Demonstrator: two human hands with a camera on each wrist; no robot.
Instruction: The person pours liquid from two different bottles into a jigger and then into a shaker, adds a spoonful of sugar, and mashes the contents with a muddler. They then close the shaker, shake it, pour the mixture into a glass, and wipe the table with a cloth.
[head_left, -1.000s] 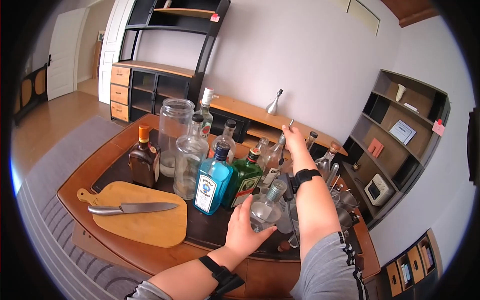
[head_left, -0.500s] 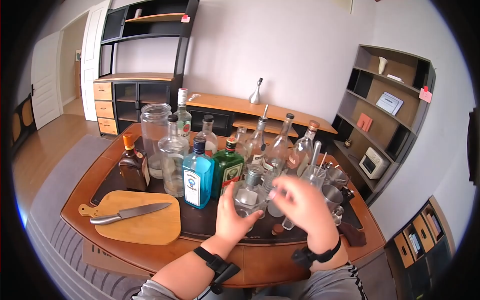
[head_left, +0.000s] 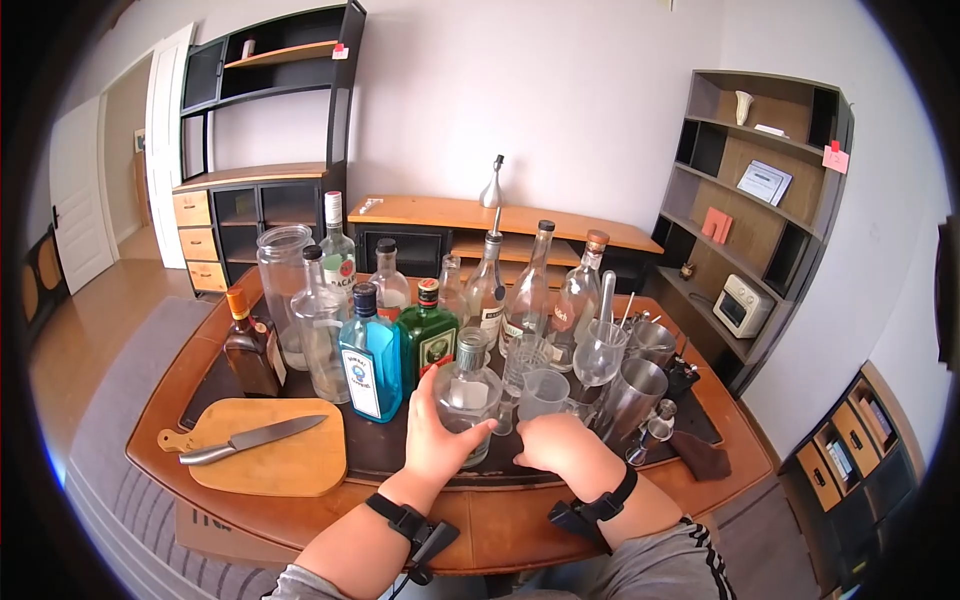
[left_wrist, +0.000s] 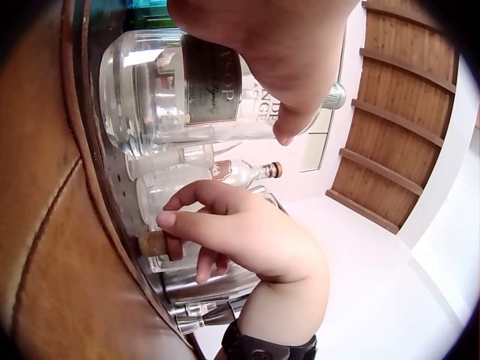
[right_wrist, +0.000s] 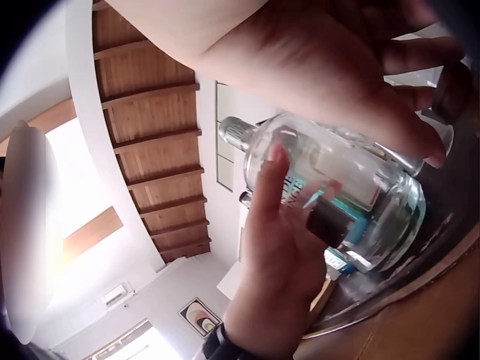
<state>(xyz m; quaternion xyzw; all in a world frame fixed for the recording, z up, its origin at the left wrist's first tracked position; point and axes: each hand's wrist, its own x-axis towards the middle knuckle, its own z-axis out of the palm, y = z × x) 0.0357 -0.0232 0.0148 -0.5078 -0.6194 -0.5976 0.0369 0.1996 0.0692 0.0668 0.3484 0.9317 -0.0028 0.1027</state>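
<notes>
My left hand (head_left: 425, 440) curves round a round clear glass bottle (head_left: 468, 395) near the table's front, fingers on its left side and thumb on its right. A dark label reading VSOP shows on this bottle in the left wrist view. My right hand (head_left: 572, 450) is low over the table just right of the bottle. In the left wrist view its loosely bent fingers and thumb are right at a cork stopper (left_wrist: 154, 244) with a brown top, low at the table surface. The head view hides that stopper behind the right hand. A clear jug (head_left: 545, 392) stands just beyond the right hand.
A blue bottle (head_left: 370, 362) and a green bottle (head_left: 430, 332) stand close left of the held bottle. Taller bottles line the back. A knife (head_left: 255, 440) lies on a cutting board (head_left: 320, 470) at left. Metal shakers (head_left: 632, 400) and a jigger (head_left: 655, 430) stand at right.
My right hand has left the top of a rear bottle with a metal pourer and come back down to the table's front. The left hand stays at the clear bottle. The head view has shifted.
</notes>
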